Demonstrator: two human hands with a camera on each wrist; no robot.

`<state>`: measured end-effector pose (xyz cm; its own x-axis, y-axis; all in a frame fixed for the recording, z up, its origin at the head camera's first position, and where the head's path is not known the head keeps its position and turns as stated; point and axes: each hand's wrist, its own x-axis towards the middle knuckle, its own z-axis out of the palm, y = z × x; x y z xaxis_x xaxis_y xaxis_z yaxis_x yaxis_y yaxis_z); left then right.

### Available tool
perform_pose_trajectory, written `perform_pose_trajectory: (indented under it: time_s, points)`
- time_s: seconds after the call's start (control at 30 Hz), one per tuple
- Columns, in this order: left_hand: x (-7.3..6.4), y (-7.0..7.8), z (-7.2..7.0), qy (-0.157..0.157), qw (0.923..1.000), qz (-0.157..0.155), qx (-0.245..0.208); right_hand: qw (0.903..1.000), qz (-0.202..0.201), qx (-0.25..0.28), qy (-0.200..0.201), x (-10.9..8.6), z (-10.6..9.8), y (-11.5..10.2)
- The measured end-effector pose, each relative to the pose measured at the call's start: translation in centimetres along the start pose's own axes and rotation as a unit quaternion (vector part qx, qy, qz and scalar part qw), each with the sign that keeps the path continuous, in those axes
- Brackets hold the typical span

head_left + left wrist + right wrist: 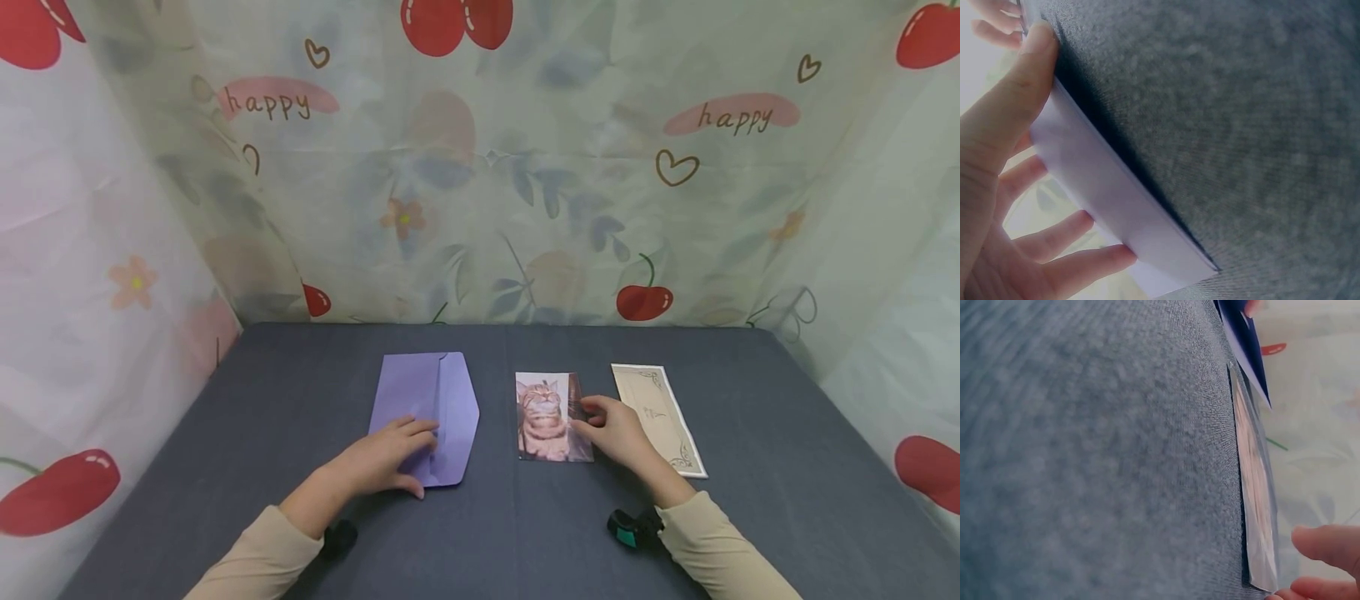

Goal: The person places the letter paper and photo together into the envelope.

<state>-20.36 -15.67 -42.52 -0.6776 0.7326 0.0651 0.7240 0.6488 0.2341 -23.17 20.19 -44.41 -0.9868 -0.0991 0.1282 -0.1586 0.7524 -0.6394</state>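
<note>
A lavender envelope point(408, 383) lies left of centre, its flap point(459, 417) spread toward the right. My left hand point(393, 454) rests over its near part. In the left wrist view, fingertips point(1125, 255) touch the envelope face and the thumb point(1035, 53) lies along its near edge. Right of the envelope is a photo point(542, 421) of an orange cat with eyes closed. My right hand point(618, 429) is at the photo's right edge, thumb and fingers apart. The right wrist view shows the thumb point(1329, 547) raised above the photo's level, with lower fingers beside its edge.
A beige card with ornate corners and a white border point(660, 408) lies slanted beyond my right hand. Dark wrist devices sit under both wrists. Dark grey cloth covers the table point(495, 533). Printed curtains point(487, 208) stand at the back and both sides.
</note>
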Motion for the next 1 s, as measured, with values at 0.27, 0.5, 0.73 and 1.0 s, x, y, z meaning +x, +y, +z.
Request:
perform_pose_trajectory:
  time_s: [0.27,0.5,0.73,1.0]
  points:
    - [0.04,-0.02,0.13,0.004,1.0000,0.003,0.005,0.9992,0.033,0.021,-0.007,0.20,0.03,0.04]
    - [0.06,-0.10,0.26,0.006,0.9999,0.006,0.009,0.9979,0.054,0.032,-0.017,0.42,0.03,-0.27]
    - [0.08,-0.10,0.21,0.005,0.9999,0.006,0.009,0.9972,0.064,0.031,-0.023,0.60,0.21,-0.04]
    - [0.07,-0.19,0.17,0.001,1.0000,0.002,0.006,0.9975,0.063,0.025,-0.023,0.81,0.39,0.18]
